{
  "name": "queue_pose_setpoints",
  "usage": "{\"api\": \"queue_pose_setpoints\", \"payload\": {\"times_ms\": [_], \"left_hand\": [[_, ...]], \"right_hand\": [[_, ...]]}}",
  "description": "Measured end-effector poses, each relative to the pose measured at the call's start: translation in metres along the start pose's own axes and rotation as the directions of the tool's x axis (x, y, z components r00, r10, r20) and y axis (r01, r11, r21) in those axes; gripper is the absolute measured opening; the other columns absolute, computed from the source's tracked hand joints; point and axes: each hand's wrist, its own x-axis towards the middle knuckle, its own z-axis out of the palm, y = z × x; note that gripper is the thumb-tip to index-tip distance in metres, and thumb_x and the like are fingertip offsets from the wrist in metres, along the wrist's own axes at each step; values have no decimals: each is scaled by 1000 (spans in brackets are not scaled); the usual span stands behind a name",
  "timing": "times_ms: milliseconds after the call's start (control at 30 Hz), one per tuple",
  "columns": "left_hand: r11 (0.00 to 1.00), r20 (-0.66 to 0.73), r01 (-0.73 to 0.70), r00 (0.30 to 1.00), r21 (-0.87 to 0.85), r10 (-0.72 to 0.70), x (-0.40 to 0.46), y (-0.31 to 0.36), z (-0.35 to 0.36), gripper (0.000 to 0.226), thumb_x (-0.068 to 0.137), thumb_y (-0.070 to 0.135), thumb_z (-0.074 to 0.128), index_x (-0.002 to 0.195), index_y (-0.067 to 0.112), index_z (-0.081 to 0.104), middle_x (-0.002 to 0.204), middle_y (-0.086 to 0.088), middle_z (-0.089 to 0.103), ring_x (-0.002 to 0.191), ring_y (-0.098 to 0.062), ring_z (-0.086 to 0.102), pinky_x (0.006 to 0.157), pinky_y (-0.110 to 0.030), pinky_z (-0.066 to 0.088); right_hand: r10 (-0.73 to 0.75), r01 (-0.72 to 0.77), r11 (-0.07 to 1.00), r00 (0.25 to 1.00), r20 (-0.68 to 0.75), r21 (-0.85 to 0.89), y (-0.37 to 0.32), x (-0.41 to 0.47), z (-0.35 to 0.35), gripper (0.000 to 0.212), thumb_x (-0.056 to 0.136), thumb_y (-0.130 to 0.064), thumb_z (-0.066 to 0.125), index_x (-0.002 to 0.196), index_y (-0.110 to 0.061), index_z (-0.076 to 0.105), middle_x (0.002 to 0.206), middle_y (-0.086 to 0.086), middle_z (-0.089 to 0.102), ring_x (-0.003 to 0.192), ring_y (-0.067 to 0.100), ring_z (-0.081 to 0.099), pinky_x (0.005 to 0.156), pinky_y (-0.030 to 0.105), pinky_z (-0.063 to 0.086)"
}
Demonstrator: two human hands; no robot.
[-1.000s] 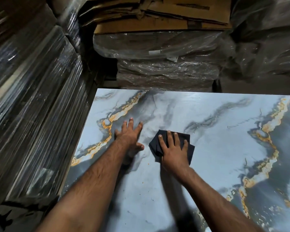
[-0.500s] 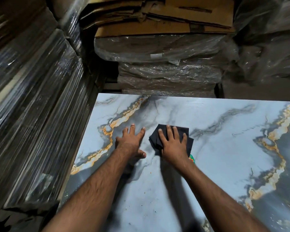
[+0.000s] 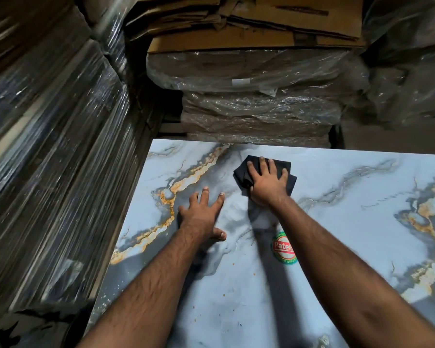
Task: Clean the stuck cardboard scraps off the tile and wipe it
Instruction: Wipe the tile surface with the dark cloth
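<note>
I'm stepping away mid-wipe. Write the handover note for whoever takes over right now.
Left hand: flat on the tile, fingers spread, bracing.
Right hand: flat on the dark cloth, pressing it to the tile near the far edge.
Done: can't tell how much is wiped.
Left: small brown specks remain on the near part, beside the round sticker; wipe there.

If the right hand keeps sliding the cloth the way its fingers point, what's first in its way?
Only bare tile lies ahead of the right hand and its dark cloth. After the tile's far edge comes the plastic-wrapped stack, though how close that stands is unclear.
</note>
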Motion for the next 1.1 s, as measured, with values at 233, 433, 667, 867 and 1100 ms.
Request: {"api": "queue_pose_setpoints", "payload": {"times_ms": [233,433,667,867,1100], "left_hand": [[1000,0,5,1000,6,-5,3,-1,2,119,69,69,71,151,43,-11,163,-6,-14,147,-38,0,106,-66,29],[1000,6,10,1000,17,-11,2,0,2,119,70,69,70,151,43,-13,163,-6,-15,148,-38,-1,105,-65,29],[1000,0,21,1000,8,-21,0,1,1,118,70,68,71,152,42,-11,163,-4,-16,148,-37,-1,106,-64,29],[999,-17,40,999,13,-40,0,1,2,111,69,70,70,152,41,1,163,-3,-14,148,-34,0,105,-60,32],[999,-27,31,999,-34,-32,-1,3,5,115,73,65,70,151,41,-11,162,-4,-16,149,-35,-3,105,-63,30]], "right_hand": [[-11,9,1000,996,-85,-29,-1,-23,22,76,94,-32,48,157,-33,5,166,6,-4,151,30,-4,115,63,3],[25,-24,999,1000,-16,39,-2,46,-17,74,94,-30,45,157,-35,5,166,5,-7,151,28,-9,116,64,-3],[142,-137,988,987,-73,72,-8,50,-9,73,96,-34,46,157,-35,6,166,4,-5,151,29,-9,117,63,-3],[-16,19,997,999,-35,68,-71,58,-9,76,93,-38,49,157,-34,9,166,8,-6,151,31,-9,114,65,-5],[159,-152,984,985,-70,95,-38,55,-7,72,95,-33,44,157,-36,7,166,3,-4,152,27,-7,116,63,-2]]}}
